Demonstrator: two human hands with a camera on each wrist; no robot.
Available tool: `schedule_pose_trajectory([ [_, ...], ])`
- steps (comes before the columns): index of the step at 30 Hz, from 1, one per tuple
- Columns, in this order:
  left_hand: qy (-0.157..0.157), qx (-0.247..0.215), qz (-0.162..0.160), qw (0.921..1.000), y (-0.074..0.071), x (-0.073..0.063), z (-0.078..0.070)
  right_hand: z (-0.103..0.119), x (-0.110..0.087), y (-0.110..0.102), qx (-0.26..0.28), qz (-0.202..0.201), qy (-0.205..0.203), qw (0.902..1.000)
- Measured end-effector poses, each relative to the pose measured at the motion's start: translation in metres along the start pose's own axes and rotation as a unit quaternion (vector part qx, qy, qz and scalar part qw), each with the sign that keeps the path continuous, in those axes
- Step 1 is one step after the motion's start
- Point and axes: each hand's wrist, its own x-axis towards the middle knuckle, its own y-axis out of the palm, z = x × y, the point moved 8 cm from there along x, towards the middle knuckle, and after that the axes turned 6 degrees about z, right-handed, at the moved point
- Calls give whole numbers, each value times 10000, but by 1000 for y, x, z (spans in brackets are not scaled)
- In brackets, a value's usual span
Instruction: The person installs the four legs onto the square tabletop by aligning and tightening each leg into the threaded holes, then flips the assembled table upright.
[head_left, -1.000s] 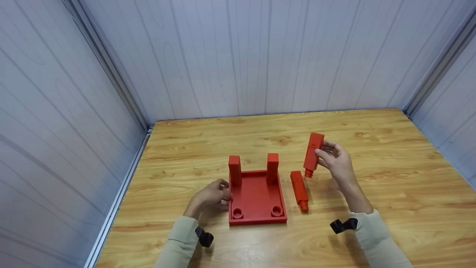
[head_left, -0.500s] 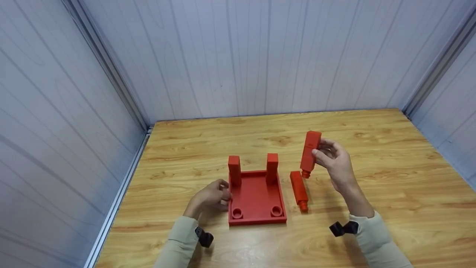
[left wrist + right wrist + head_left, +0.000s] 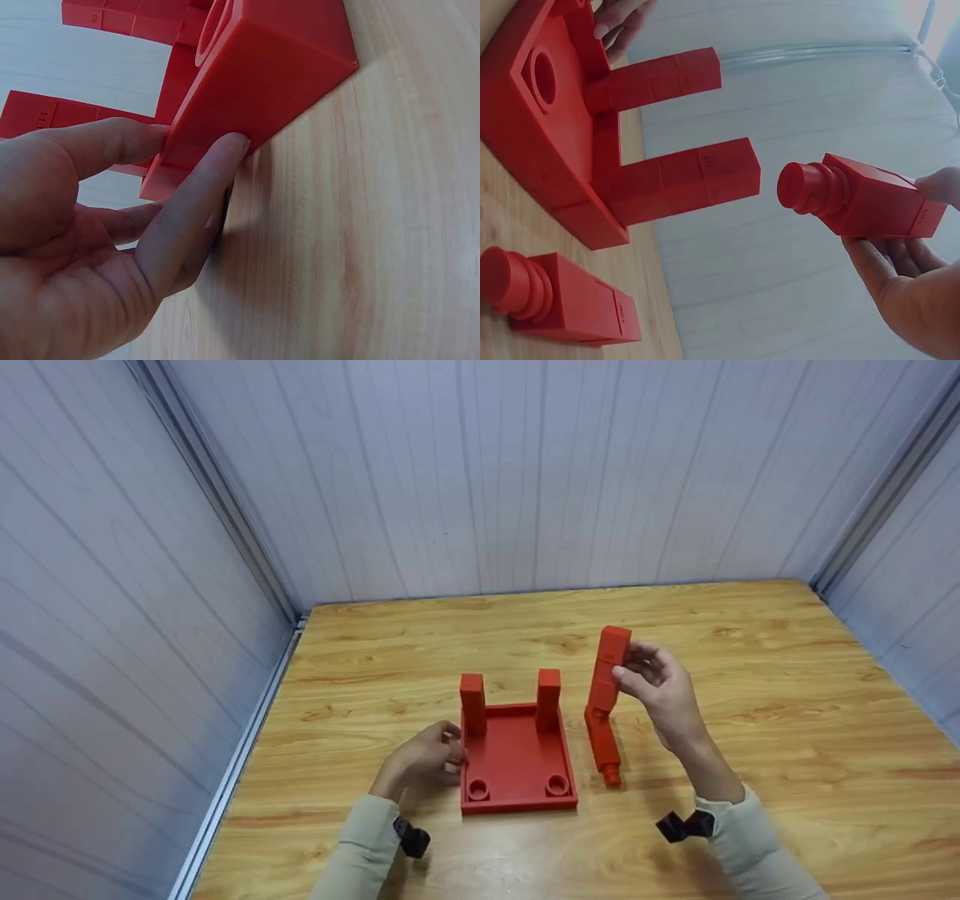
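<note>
My right hand (image 3: 667, 697) pinches a red square post (image 3: 610, 671) with a ridged round stub, raised above the table and tilted stub end down. In the right wrist view, the stub of the held post (image 3: 870, 199) faces the tray. A second red post (image 3: 604, 746) lies on the table below, partly overlapped by the held one in the head view. A shallow red tray (image 3: 517, 765) sits to the left, with two upright posts (image 3: 549, 701) at its far corners and round sockets (image 3: 556, 786) at its near corners. My left hand (image 3: 427, 754) grips the tray's left wall.
The wood-grain table (image 3: 405, 645) meets a pale panelled wall (image 3: 502, 472) at its back. More panels with metal corner strips stand at left and right. A black wrist camera (image 3: 412, 838) sits on each sleeve.
My right hand has moved left with the held post, bringing its stub over the far end of the lying post in the head view. The left hand and tray have stayed put.
</note>
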Motion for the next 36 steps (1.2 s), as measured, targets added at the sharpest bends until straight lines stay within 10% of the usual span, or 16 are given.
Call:
schedule_pose_trajectory([
  [36,91,60,22,9999,-1,-1,-2,-6,-18,75,-468,1071,-821,9897],
])
